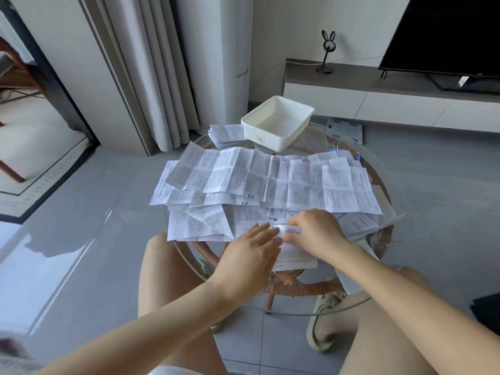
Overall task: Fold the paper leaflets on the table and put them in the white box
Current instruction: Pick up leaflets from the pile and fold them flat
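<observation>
Several unfolded printed paper leaflets [265, 180] lie spread over a round glass table [378, 296]. At the near edge a leaflet [296, 255] lies half folded. My left hand [251, 255] presses flat on its left part with straight fingers. My right hand [316, 234] has its fingers curled round the folded top edge of that leaflet. The white box [278, 123] stands at the far side of the table with nothing visible inside. A small stack of folded leaflets [226, 133] lies just left of the box.
The table has a wicker base [292, 288]. My knees and sandalled feet are under its near edge. A low TV bench [378, 87] with a black screen [443, 36] and a rabbit-eared stand [326, 54] is at the back right. Curtains [151, 71] hang at the back left.
</observation>
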A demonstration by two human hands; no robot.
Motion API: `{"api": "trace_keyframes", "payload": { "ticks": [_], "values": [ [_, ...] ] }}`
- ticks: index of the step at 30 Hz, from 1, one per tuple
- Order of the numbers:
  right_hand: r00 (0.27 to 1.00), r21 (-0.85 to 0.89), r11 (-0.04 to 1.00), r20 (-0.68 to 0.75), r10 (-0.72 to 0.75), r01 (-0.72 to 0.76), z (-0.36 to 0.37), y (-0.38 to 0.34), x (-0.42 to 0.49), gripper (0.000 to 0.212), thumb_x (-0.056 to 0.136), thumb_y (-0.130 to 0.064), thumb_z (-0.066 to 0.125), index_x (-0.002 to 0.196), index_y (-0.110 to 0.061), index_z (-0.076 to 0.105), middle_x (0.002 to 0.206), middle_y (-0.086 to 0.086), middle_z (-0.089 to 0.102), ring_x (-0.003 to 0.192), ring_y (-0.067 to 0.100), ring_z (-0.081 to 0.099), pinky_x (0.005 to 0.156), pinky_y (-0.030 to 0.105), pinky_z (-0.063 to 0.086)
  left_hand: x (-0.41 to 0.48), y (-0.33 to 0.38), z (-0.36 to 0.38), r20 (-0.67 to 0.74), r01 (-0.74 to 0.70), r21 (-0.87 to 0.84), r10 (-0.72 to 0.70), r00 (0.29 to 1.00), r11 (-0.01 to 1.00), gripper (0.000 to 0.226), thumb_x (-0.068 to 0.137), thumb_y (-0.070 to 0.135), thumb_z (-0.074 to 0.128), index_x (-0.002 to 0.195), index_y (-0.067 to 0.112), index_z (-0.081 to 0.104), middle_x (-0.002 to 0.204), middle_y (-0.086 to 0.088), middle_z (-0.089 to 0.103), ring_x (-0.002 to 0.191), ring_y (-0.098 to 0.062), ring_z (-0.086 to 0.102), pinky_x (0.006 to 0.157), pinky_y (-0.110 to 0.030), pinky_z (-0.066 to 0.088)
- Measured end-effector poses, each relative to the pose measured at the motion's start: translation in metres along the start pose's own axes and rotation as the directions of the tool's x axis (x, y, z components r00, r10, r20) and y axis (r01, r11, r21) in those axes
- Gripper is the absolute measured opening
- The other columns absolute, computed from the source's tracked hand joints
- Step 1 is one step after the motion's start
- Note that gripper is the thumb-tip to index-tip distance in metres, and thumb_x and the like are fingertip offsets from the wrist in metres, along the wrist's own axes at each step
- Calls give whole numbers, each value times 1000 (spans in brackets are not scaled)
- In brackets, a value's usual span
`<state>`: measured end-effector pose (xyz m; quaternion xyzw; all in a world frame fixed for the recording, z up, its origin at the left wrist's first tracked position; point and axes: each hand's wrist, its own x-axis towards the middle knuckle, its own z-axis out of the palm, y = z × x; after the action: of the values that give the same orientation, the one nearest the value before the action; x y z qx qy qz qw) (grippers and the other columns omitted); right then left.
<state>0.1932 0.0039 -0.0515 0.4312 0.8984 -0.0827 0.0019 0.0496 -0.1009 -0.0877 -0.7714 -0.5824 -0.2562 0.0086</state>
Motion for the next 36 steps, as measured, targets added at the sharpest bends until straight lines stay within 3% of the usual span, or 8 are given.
{"api": "trace_keyframes", "payload": {
  "ticks": [4,8,13,19,28,31,36],
  "values": [
    [1000,-50,999,-9,1,-1,-1,-2,2,42,89,-36,58,54,-20,41,54,-6,41,65,18,49,50,28,27,3,7,31,78,143,74,-149,986,987,44,90,25,35,106,5,71,112,-8,70,106,-26,66,87,-38,53],
    [1000,-35,999,-4,13,-13,-1,-2,3,43,90,-39,58,55,-21,40,55,-7,40,65,17,47,50,27,28,-2,7,35,44,179,81,-183,982,981,45,91,24,34,111,5,70,117,-10,68,109,-28,63,91,-42,49],
    [999,-33,999,-20,26,-27,3,-2,5,33,90,-42,57,68,-19,52,65,-3,49,70,17,47,60,27,33,-5,4,39,58,164,114,-171,984,980,46,91,24,34,119,6,66,125,-10,63,118,-28,58,102,-45,36],
    [998,-46,999,-62,25,-28,9,0,6,25,91,-28,53,72,-13,61,64,-1,51,67,20,51,55,28,29,-8,3,41,33,120,176,-128,991,977,48,94,27,33,131,6,56,137,-9,53,130,-26,47,115,-40,22],
    [998,-30,998,-36,48,-50,7,1,8,27,91,-30,54,68,-16,54,62,-4,44,70,22,49,58,28,28,-8,4,42,27,113,216,-121,992,970,50,93,27,33,132,5,53,139,-11,51,130,-28,46,109,-40,22],
    [997,-24,997,-29,70,-71,8,1,9,34,91,-30,54,60,-21,44,59,-5,41,69,21,46,59,28,27,-8,4,43,36,122,200,-132,991,972,49,93,26,33,134,5,52,139,-13,50,130,-29,46,108,-41,23],
    [996,-31,996,-26,82,-83,7,1,9,27,91,-33,55,70,-16,52,60,-6,40,69,20,44,58,28,27,-8,4,42,84,146,184,-163,983,972,53,101,31,19,135,5,51,140,-13,49,131,-29,44,111,-45,26]
  ]
}}
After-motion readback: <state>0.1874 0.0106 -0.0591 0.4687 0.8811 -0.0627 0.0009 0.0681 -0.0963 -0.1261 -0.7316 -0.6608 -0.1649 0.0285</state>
